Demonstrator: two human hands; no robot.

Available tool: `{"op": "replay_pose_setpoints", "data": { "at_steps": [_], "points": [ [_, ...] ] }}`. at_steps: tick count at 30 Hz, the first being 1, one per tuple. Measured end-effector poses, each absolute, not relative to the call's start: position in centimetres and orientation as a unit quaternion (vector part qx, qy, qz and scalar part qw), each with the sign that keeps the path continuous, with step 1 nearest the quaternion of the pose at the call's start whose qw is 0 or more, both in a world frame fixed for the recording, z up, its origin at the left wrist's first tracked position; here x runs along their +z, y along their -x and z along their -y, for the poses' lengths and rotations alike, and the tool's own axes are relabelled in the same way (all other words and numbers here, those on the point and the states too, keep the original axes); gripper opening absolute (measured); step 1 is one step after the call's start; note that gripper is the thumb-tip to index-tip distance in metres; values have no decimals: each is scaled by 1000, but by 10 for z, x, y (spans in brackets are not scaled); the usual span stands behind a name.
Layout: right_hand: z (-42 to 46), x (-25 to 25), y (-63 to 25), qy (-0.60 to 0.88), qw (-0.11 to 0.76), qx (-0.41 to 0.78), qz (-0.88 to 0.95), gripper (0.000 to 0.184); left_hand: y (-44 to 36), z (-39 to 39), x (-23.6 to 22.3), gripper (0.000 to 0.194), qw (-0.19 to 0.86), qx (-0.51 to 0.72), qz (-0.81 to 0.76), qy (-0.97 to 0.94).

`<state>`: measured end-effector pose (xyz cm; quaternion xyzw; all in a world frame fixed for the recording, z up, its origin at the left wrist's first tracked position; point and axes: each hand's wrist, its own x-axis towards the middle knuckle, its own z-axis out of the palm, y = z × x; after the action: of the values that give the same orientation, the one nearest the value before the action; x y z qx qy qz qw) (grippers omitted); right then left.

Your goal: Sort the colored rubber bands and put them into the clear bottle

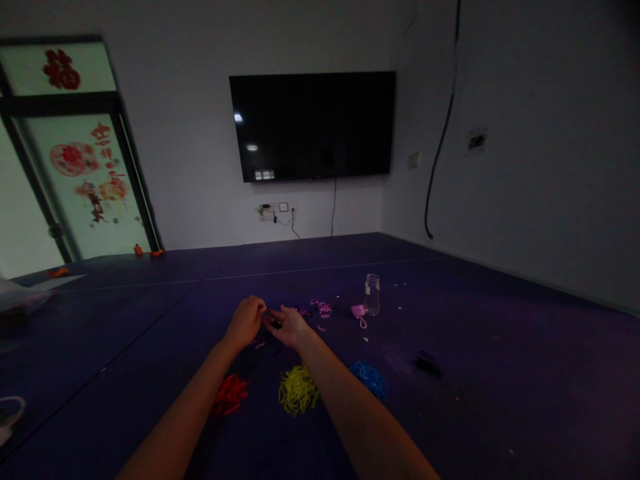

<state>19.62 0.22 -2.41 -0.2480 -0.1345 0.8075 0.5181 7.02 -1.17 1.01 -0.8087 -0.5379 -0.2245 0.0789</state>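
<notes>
Well inside the far edge of the purple mat (475,293), left hand (247,320) and right hand (291,327) are pinching a small dark item (277,324); red bands (230,395), yellow bands (298,391) and blue bands (369,378) are already lying heaped apart, pink bands (325,307) lying ungathered.

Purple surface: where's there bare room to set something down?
Behind the jar, up to the back wall; also right of the dark object, scraps aside. Crowded: around left hand and right hand, with pink pieces, red pile and yellow pile close.
</notes>
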Motion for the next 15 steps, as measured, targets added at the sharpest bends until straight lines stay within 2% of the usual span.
{"op": "replay_pose_setpoints", "data": {
  "at_steps": [6, 9, 12, 15],
  "points": [
    [-1, -22, -199, 255, 518, 807, 127, 35, -84, 24, 19, 24, 52, -223, 545, 806],
    [-3, -22, -201, 260, 531, 799, 111, 36, -83, 28, 18, 9, 18, -162, 573, 803],
    [-5, -21, -203, 259, 551, 788, 95, 35, -87, 34, 12, 12, -29, -81, 568, 819],
    [-7, -19, -206, 256, 573, 774, 82, 34, -95, 41, 5, 6, -36, -54, 558, 827]
  ]
}}
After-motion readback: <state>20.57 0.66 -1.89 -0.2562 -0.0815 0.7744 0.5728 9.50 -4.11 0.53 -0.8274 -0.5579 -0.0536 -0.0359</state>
